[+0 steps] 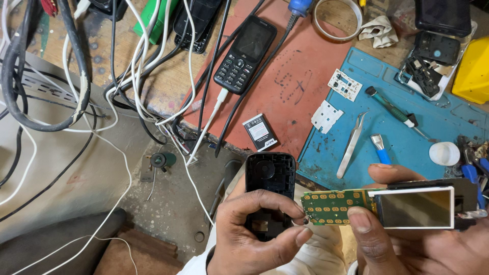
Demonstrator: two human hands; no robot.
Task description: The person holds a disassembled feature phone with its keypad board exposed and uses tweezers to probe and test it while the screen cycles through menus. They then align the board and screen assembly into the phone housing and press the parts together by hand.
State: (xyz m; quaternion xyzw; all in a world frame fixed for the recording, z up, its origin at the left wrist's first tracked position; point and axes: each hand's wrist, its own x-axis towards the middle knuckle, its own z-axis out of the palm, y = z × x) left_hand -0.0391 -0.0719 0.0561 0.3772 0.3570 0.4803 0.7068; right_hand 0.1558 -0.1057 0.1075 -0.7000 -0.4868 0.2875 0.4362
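Note:
My left hand point(254, 234) grips a black phone housing point(270, 175), held upright with its hollow inner side facing me. My right hand point(402, 239) holds a green circuit board point(331, 206) with gold keypad contacts and a white-framed screen point(415, 208) attached. The board's left end sits right beside the housing, touching my left fingers. Both are held over my lap, just off the bench edge.
On the bench lie a black keypad phone point(244, 53), a small battery point(260, 132), tweezers point(351, 145), a green-handled screwdriver point(392, 109), white keypad parts point(326, 116), a blue mat point(402, 122), a tape roll point(337, 18) and a yellow box point(473, 71). Tangled cables point(127, 76) hang at left.

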